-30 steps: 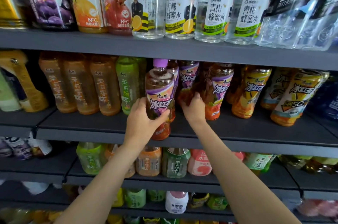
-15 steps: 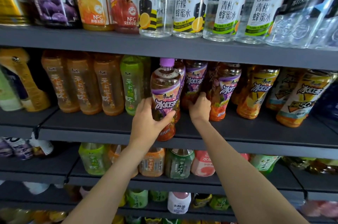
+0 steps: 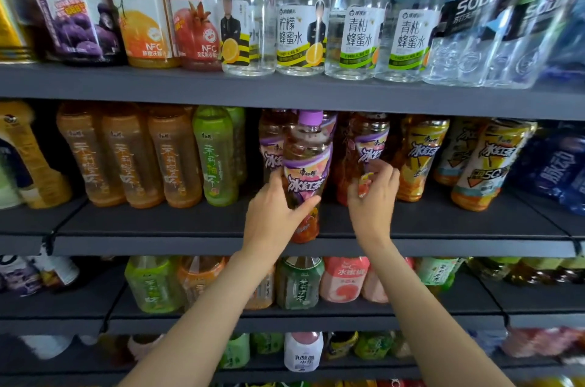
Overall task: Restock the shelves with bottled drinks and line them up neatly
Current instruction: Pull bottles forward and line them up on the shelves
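- Nearest the camera, two bare forearms rise from the bottom of the frame toward the middle shelf [image 3: 190,228] at centre.
- The left hand [image 3: 274,211] is clamped on the front bottle [image 3: 305,177], fingers behind its left side and thumb across the label; the bottle stands at the shelf's front edge, purple cap just under the shelf above.
- The right hand [image 3: 373,193], just right of it, has its fingers curled round the lower part of the next bottle [image 3: 368,149], which stands further back in the row.
- Behind the front bottle, more purple-label bottles [image 3: 269,146] stand close together; yellow-label bottles [image 3: 422,155] are to the right, orange and green tea bottles [image 3: 177,159] to the left.
- Furthest up, the top shelf carries juice cartons [image 3: 142,7] and clear water bottles [image 3: 300,22].
- Risk, as I judge it: the front bottle sits very near the lip, so letting go early or a nudge from the wrist could tip it off the shelf.
- Pushing it back hard could knock the tight row behind and skew the labels.
- The right hand's pull on its bottle could drag the yellow-label neighbour out of line.
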Motion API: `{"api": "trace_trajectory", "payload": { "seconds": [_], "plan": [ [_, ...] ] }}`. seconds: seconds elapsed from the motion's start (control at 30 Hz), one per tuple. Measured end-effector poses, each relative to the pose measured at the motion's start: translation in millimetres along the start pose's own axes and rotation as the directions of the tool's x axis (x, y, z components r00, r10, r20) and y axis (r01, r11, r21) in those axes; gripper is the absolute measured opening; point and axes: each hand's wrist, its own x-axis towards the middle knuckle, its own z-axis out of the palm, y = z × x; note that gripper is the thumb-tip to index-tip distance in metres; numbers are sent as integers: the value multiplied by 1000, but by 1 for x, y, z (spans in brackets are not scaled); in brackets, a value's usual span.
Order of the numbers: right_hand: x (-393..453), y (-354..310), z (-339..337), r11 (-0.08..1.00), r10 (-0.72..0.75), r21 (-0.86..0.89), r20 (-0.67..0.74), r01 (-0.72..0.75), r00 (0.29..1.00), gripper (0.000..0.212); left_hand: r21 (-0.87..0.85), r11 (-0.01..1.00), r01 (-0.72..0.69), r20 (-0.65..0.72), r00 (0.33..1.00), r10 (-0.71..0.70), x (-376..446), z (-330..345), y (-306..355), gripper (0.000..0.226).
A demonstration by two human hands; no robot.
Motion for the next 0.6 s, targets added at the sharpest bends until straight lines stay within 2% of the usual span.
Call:
{"api": "trace_trajectory", "payload": {
  "seconds": [0.03,0.13,0.23,0.4,0.6],
  "plan": [
    [4,7,-3,999,52,-17,29,-51,998,45,19,1000,3,17,1000,-3,2,7,6,73],
    [17,27,-4,980,200,-68,240,-189,950,64,37,999,19,33,999,-20,10,24,20,70],
    [23,39,-1,960,274,-48,369,-277,888,61,72,997,31,50,998,-34,22,37,28,67],
    [23,45,1,967,250,-50,358,-248,900,51,58,992,108,35,993,-110,36,55,36,62],
    [9,49,0,980,197,-65,269,-187,943,61,14,985,173,33,984,-174,12,80,22,61]
  ]
}}
